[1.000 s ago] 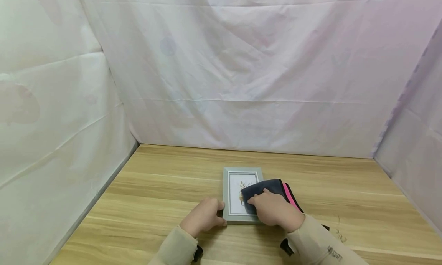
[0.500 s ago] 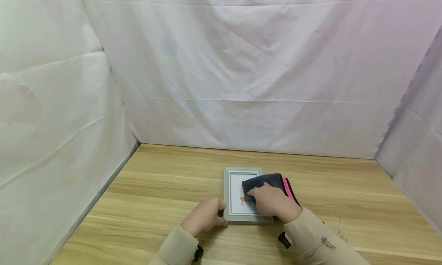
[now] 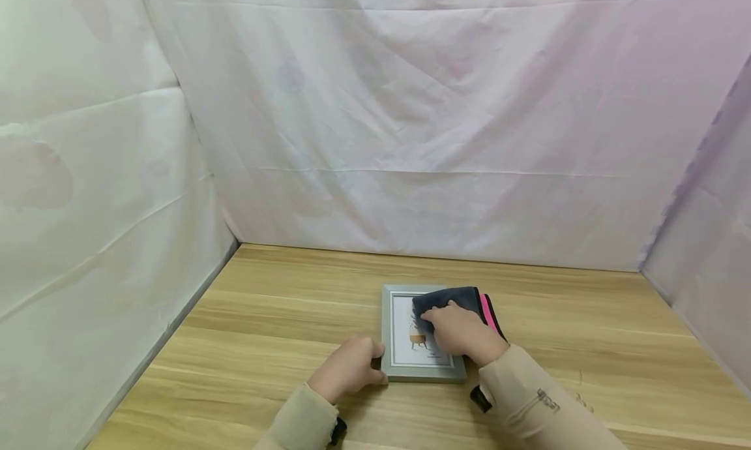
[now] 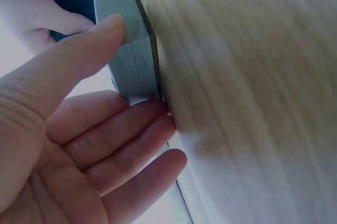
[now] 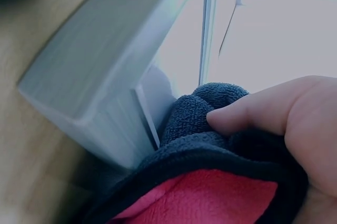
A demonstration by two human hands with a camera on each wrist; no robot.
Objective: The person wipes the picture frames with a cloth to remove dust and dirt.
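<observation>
Since the frame a second ago, the right hand (image 3: 461,332) and the folded dark blue-grey fleecy cloth with black edging and bright pink layer (image 3: 442,302) have slid away from the person, toward the far end of the pale grey-green rectangular picture frame (image 3: 386,326). The cloth now lies over the frame's upper right part, and the lower right corner, covered before, shows plainly. The left hand (image 3: 347,366) and the frame are nearly where they were.

The frame lies flat on the light wood-grain table (image 3: 281,332), picture side up. The right hand holds the bunched cloth, thumb pressed into a fold; its other fingers are largely hidden in the right wrist view. The left hand's thumb and fingers are set apart, nearly straight, touching the two sides of the frame's near left corner.

The uncovered print shows a brown-topped chair-like drawing (image 3: 418,340) with a short line of small dark writing (image 3: 437,355) below, too small to read. The beige right sleeve (image 3: 522,372) bears dark lettering (image 3: 549,400), creased and illegible here.
</observation>
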